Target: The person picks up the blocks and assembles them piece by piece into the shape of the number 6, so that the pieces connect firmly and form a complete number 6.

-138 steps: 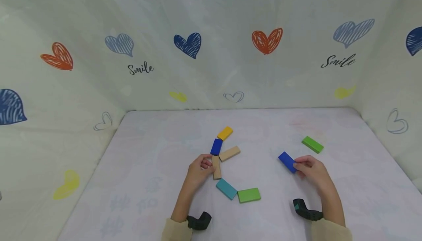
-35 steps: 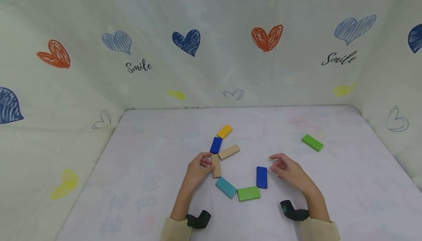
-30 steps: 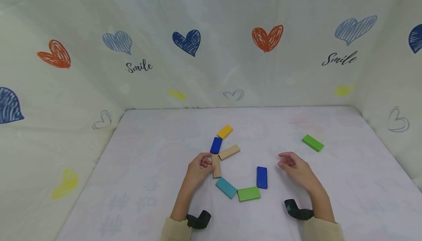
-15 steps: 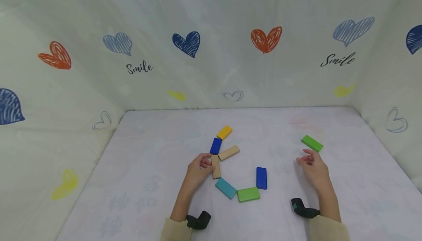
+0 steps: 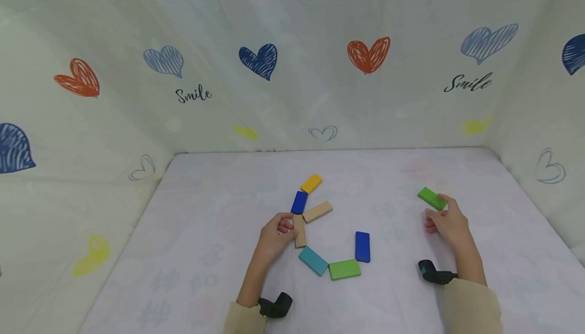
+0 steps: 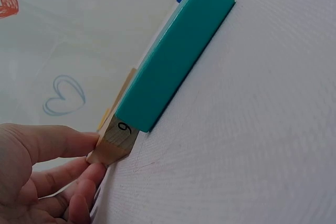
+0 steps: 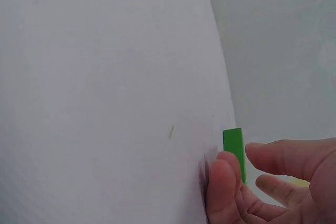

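In the head view my left hand (image 5: 272, 239) holds a plain wooden block (image 5: 299, 231) by its left side, thumb and index finger at its two ends. The left wrist view shows that block's end (image 6: 119, 135), marked with a digit, against the thumb, with a teal block (image 6: 176, 56) close beside it. Over at the right, my right hand (image 5: 450, 225) reaches a green block (image 5: 429, 197); the index finger is at its right end and the thumb stands apart from it. In the right wrist view the green block (image 7: 233, 145) shows partly behind the fingertips.
A curved line of blocks runs from a yellow block (image 5: 312, 184) and a blue block (image 5: 299, 202) down to a light green block (image 5: 345, 269) and another blue block (image 5: 363, 246). A second wooden block (image 5: 317, 212) branches off rightward. A patterned cloth wall (image 5: 292, 105) stands behind the table.
Earlier my right hand brought the blue block to the light green block's right end and let go. It then moved right to the far green block. My left hand stays put.
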### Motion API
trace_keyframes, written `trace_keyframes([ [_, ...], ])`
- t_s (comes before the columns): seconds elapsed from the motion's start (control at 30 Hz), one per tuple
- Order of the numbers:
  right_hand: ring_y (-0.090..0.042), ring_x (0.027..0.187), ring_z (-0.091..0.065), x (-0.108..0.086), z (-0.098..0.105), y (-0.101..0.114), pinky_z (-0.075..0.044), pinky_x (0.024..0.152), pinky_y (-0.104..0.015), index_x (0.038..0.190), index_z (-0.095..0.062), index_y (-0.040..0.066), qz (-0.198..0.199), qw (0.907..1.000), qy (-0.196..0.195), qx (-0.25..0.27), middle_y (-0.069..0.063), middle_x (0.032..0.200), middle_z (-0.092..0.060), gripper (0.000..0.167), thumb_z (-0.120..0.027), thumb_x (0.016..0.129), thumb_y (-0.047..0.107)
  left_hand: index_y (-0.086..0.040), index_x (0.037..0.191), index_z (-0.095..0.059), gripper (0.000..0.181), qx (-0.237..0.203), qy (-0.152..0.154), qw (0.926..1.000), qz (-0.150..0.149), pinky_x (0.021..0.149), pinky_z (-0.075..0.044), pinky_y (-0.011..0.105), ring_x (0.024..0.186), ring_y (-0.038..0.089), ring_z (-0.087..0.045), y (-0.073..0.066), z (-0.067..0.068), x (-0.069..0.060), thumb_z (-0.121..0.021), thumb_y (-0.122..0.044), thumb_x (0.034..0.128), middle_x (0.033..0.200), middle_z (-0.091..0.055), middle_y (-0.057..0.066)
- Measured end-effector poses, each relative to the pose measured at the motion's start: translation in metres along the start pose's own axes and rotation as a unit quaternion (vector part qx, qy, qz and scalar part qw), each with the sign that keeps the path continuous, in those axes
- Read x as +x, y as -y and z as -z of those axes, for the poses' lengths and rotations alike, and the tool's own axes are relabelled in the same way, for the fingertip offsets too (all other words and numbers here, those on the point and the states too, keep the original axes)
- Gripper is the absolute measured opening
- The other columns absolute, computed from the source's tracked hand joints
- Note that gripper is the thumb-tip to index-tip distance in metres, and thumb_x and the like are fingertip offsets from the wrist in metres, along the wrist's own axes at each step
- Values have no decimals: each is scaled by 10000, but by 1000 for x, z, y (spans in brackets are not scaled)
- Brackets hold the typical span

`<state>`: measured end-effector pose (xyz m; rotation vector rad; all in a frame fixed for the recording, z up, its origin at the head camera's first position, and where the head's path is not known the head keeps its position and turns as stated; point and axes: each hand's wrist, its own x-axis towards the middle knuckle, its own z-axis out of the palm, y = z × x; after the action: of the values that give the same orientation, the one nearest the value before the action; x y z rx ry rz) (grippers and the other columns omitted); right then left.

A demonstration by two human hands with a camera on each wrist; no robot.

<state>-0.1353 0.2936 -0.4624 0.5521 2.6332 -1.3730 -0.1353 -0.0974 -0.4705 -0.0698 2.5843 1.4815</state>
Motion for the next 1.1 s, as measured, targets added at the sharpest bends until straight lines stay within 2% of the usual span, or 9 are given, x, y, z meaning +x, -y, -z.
trace_keyframes([
  [0.13,-168,552,-657,8,6,-3,-548,576,-324,1461,69,-12,-256,9971,254,676,-5,658,-623,710,-408,956,137,-57,1177,-586,379,8,-18,10000,-54,687,-410,258,819,156,-499,1,-1,-1,-672,-103,811,886,-578,47],
  [0.3,-193,552,-665,11,9,-4,-551,590,-354,1458,79,-16,-502,9928,345,1036,-4,622,-622,676,-369,976,140,-65,1180,-586,380,-24,3,10000,-30,688,-408,259,821,155,-496,1,-1,-1,-670,-106,812,889,-577,43],
  [0.73,-181,544,-664,15,10,-6,-551,584,-348,1435,-13,-68,-686,9899,316,1197,1,606,-622,676,-448,963,145,-74,1189,-580,385,-28,35,10000,-7,697,-410,271,830,162,-495,3,0,1,-667,-120,817,896,-574,37],
  [1.1,-143,532,-656,10,7,-5,-549,577,-317,1405,-161,-69,-397,9917,229,1203,32,614,-634,656,-541,925,167,-79,1183,-584,382,-72,9,10000,26,694,-410,275,833,163,-492,3,-1,1,-673,-118,813,894,-575,34],
])
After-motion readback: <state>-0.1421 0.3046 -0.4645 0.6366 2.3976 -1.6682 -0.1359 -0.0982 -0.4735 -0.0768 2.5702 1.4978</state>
